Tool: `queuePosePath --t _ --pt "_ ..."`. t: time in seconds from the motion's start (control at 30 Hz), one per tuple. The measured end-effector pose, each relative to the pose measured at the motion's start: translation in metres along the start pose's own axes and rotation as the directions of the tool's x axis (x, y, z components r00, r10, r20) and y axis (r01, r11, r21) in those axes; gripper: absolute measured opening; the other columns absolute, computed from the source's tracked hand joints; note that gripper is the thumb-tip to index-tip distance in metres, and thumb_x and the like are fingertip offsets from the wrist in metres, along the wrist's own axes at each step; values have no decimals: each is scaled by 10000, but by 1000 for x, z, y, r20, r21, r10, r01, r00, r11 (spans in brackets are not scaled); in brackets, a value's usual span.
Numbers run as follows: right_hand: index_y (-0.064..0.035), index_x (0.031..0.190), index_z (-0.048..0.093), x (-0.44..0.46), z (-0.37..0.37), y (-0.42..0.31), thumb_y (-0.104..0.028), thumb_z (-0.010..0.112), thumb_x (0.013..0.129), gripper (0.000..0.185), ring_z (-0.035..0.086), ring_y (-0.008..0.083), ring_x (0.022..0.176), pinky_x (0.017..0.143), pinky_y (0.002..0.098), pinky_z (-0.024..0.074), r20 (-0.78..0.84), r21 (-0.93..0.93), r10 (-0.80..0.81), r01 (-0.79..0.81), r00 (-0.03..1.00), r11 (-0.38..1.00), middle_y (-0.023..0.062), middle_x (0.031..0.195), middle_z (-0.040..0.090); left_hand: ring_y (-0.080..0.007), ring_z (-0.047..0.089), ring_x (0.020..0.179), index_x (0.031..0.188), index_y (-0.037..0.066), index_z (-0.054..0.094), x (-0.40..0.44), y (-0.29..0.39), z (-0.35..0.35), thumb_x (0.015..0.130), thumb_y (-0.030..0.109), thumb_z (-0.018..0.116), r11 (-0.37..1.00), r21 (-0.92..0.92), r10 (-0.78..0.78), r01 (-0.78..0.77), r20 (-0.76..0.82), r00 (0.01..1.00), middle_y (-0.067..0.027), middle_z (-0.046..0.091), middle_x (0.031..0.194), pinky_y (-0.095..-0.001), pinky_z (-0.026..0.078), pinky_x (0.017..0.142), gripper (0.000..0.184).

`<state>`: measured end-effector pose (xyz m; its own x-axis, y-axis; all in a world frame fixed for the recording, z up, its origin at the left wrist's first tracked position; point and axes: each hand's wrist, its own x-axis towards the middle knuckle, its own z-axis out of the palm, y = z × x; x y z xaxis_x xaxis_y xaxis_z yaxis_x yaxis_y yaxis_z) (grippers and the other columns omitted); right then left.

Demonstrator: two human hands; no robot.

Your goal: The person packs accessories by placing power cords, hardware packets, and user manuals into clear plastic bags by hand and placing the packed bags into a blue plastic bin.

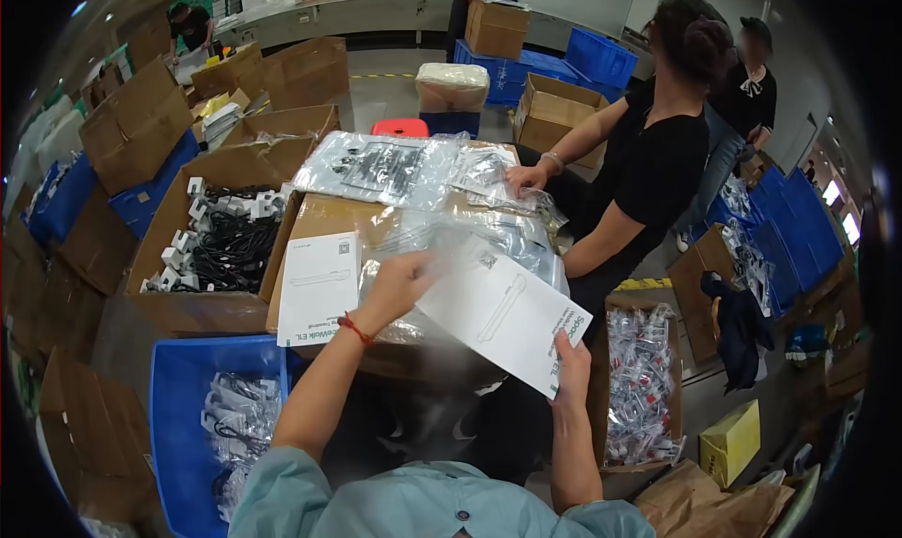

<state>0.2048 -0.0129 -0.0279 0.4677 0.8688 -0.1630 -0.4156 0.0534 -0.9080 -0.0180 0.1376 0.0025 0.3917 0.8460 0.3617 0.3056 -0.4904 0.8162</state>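
Note:
A white printed manual (pixel 503 312) is tilted in front of me, over the near part of the packing surface. My right hand (pixel 571 369) grips its lower right corner. At the manual's upper left edge is my left hand (pixel 402 289), its fingers bent together and slightly blurred; what they hold, if anything, I cannot make out. A stack of similar manuals (pixel 319 289) lies at the left on the cardboard surface (pixel 329 216). Clear plastic bags (pixel 413 237) lie beneath and behind my hands. Farther back is a large plastic bag with dark parts (pixel 376 167).
An open carton of black cables and white adapters (pixel 155 305) stands left. A blue bin (pixel 169 369) with bagged parts is below it. At right, a co-worker (pixel 658 153) touches plastic bags; a carton of bagged pieces (pixel 598 402) stands nearer. A red stool (pixel 399 126) is behind.

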Motion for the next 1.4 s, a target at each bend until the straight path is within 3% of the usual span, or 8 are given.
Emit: queuePosePath --t 0.27,0.73,0.8,0.83,0.87,1.1,1.2,1.4 --pt "16 1044 461 -3 18 21 -168 424 890 243 556 109 675 610 243 462 -8 -172 -140 137 990 976 61 823 569 -276 560 569 1026 66 571 -29 41 30 784 189 568 863 467 246 -196 -47 968 -174 565 663 -348 435 513 271" --pt "-35 1012 455 88 57 87 -185 541 813 264 499 106 498 423 219 395 467 -45 339 -361 817 931 28 549 516 -326 564 608 1070 65 548 -81 62 73 836 141 481 989 -106 125 -103 231 965 -208 554 742 -324 441 536 256" --pt "-29 1065 440 105 52 118 -184 527 827 296 538 114 577 478 218 426 725 -550 -357 807 589 214 56 624 556 -230 579 559 1070 63 555 -79 55 69 847 131 472 999 -4 42 -43 259 965 -183 578 701 -303 435 529 247" --pt "-26 1083 431 93 70 100 -180 509 839 299 545 120 580 498 223 438 491 -352 -138 341 860 872 72 672 569 -171 556 561 1068 45 555 -78 55 65 851 132 475 999 11 -53 52 243 968 -145 594 703 -286 427 520 247" --pt "-23 1101 422 77 85 73 -177 492 851 302 551 126 583 519 227 451 415 163 222 -312 882 936 87 721 583 -112 533 562 1066 28 556 -75 55 59 854 133 478 989 33 -150 147 228 962 -107 610 705 -270 420 511 249" --pt "-2 1013 512 18 -18 24 -170 475 856 233 588 139 620 570 236 476 433 -192 110 -28 895 981 94 798 600 -54 461 700 1144 -8 489 -70 48 45 818 64 534 947 4 -309 320 272 911 -42 563 813 -175 372 612 337" --pt "18 972 532 4 -120 39 -174 481 852 233 586 141 664 625 238 471 -90 -52 20 -24 996 998 94 829 604 -90 482 778 1194 -9 427 -100 39 57 809 45 536 982 111 -185 155 370 910 -63 542 917 -198 385 671 404" --pt "-40 927 576 -30 -349 126 -154 524 760 209 576 269 782 695 337 451 -722 -670 -396 -432 568 604 163 851 592 -185 455 998 1260 -3 315 -140 38 66 813 33 510 975 215 50 -58 40 998 -107 438 1131 -272 362 839 489"
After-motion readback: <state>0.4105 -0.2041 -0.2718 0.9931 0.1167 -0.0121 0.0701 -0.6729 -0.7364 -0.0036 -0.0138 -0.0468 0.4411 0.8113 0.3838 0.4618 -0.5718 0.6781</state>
